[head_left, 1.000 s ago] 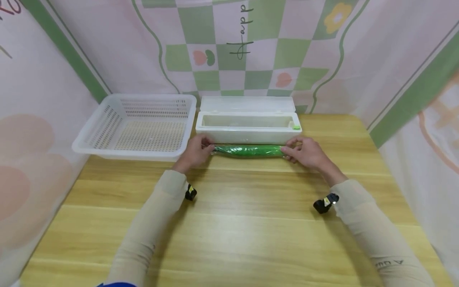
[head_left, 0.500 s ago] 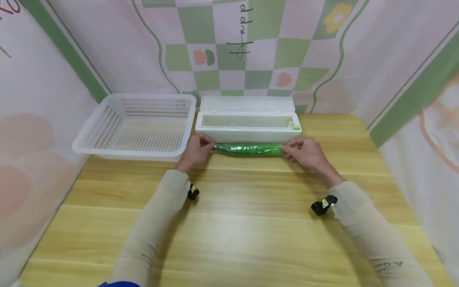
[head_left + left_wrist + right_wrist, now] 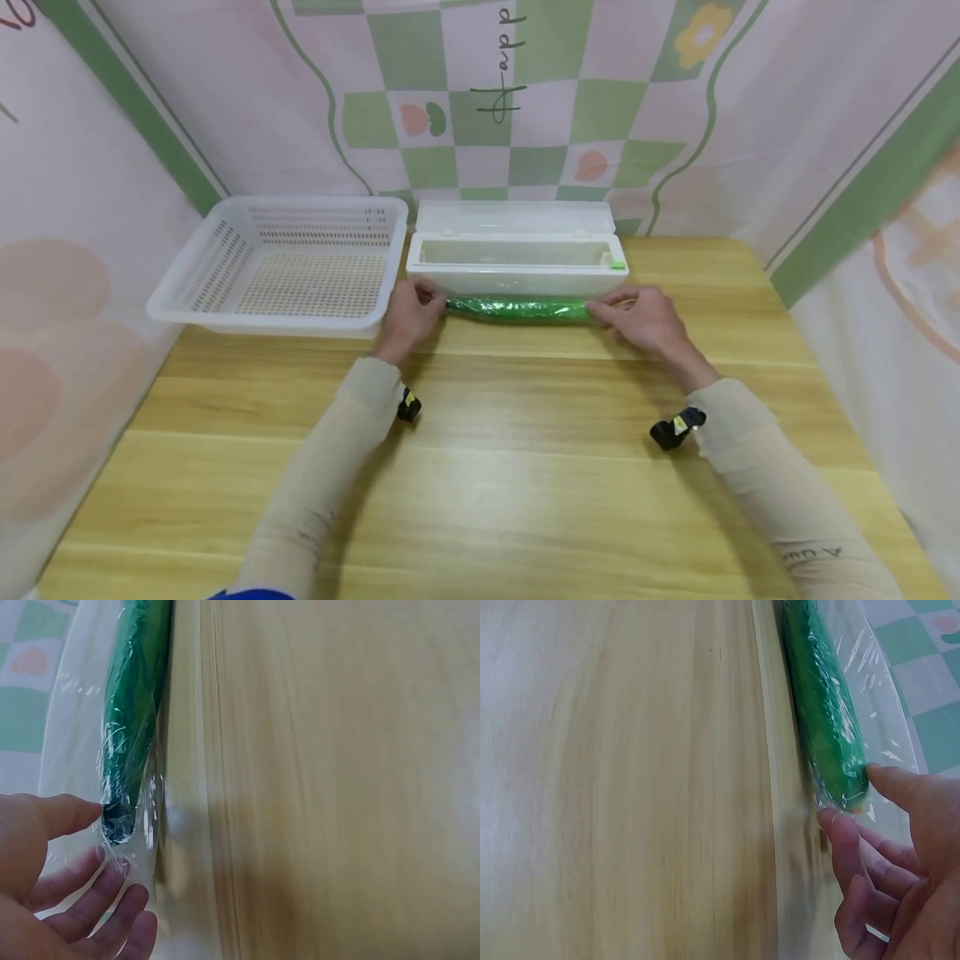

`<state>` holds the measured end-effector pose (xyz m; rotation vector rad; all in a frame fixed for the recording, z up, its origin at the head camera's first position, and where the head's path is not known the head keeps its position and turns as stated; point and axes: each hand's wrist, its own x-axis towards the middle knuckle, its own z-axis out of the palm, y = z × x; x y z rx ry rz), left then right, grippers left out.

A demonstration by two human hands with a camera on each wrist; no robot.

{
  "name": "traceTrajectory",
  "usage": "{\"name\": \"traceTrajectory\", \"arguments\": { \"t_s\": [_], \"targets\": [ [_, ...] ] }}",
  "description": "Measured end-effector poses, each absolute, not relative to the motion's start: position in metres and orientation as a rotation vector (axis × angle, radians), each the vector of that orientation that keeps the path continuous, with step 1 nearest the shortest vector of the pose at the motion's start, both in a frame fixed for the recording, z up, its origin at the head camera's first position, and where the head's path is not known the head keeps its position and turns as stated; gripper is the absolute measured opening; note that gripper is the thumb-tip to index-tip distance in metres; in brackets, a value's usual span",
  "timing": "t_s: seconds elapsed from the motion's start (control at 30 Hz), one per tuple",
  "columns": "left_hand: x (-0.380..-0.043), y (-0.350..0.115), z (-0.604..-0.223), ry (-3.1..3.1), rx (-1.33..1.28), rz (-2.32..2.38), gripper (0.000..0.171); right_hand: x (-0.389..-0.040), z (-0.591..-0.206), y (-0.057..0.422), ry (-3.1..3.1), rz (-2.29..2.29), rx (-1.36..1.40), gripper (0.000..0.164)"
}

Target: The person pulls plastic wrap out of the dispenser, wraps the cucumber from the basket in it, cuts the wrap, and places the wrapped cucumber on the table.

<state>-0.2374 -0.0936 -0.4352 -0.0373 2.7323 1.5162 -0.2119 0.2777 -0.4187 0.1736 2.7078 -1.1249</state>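
A long green cucumber (image 3: pixel 521 310), wrapped in clear cling film, lies crosswise just in front of the white box. Its darker left end is at the thumb and fingers of my left hand (image 3: pixel 410 317), which pinches the end and the film around it. At the opposite end, my right hand (image 3: pixel 641 318) pinches the wrapped tip between thumb and forefinger. Film (image 3: pixel 154 802) sticks out past the cucumber's end in the left wrist view. The right wrist view shows the cucumber's paler tip (image 3: pixel 847 791) between my thumb and forefinger.
Behind the cucumber stands a long white cling film box (image 3: pixel 517 279) with its lid (image 3: pixel 517 217) raised and a green slider (image 3: pixel 618 265) at its right end. To the left is a white slotted basket (image 3: pixel 277 321). A patterned cloth (image 3: pixel 487 167) hangs behind the wooden table (image 3: pixel 510 483).
The cucumber has shifted very slightly toward the white box, with both hands staying at its ends. My left forearm has moved a little to the right.
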Motion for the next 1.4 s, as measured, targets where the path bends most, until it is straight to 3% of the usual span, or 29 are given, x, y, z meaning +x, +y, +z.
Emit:
{"name": "traceTrajectory", "arguments": {
  "t_s": [0.1, 0.33, 0.4, 0.5, 0.67, 0.97, 1.13, 1.4],
  "targets": [
    [-0.235, -0.094, -0.433, 2.733, -0.041, 1.506, 0.029, -0.210, -0.417, 0.284, 2.683, -1.160, 0.210, 0.072],
    [-0.217, -0.086, -0.417, 2.871, -0.005, 1.066, 0.074, -0.208, -0.409, 0.300, 2.733, -1.114, 0.176, 0.076],
    [-0.209, -0.080, -0.409, 2.917, 0.046, 0.927, 0.078, -0.208, -0.406, 0.304, 2.795, -1.080, 0.157, 0.074],
    [-0.197, -0.068, -0.395, 2.980, 0.174, 0.754, 0.075, -0.207, -0.401, 0.310, 2.912, -1.034, 0.128, 0.068],
    [-0.190, -0.043, -0.371, 3.073, 0.468, 0.628, 0.054, -0.212, -0.395, 0.315, 3.013, -1.087, 0.036, 0.064],
    [-0.223, 0.018, -0.345, 3.119, 1.000, 0.544, 0.035, -0.232, -0.401, 0.315, 3.017, -1.152, -0.183, 0.076],
    [-0.247, 0.056, -0.339, 3.051, 1.083, 0.361, 0.037, -0.238, -0.406, 0.316, 3.059, -1.111, -0.217, 0.077],
    [-0.269, 0.095, -0.346, 2.892, 1.292, 0.358, 0.034, -0.250, -0.411, 0.310, 3.112, -1.141, -0.358, 0.062]
  ]
}}
